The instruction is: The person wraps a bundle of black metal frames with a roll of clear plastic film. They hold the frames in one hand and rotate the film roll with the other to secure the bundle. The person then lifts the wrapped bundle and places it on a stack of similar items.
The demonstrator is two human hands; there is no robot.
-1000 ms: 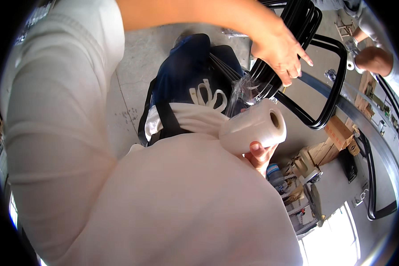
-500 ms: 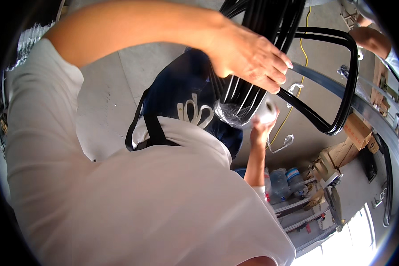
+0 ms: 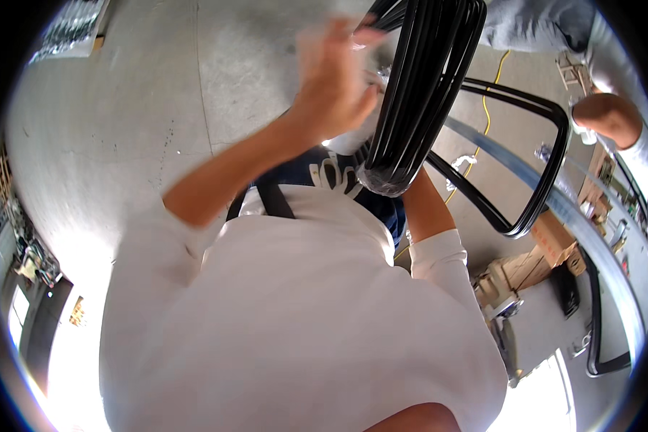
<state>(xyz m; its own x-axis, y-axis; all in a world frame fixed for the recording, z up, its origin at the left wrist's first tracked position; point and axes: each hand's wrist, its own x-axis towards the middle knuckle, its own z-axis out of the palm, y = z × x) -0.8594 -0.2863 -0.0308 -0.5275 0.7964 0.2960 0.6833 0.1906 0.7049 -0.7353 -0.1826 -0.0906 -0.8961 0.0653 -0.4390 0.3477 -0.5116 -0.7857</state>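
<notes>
Left grip (image 3: 335,83), blurred, is seen with thumb and fingers apart, just beside the black bundle (image 3: 428,86); the right grip is hidden behind it, its hold untellable. Tilted before the trousers (image 3: 284,170), the bundle is judged weighty, stiff and slick, best clasped around its middle; the thin film (image 3: 387,181) might tear.
</notes>
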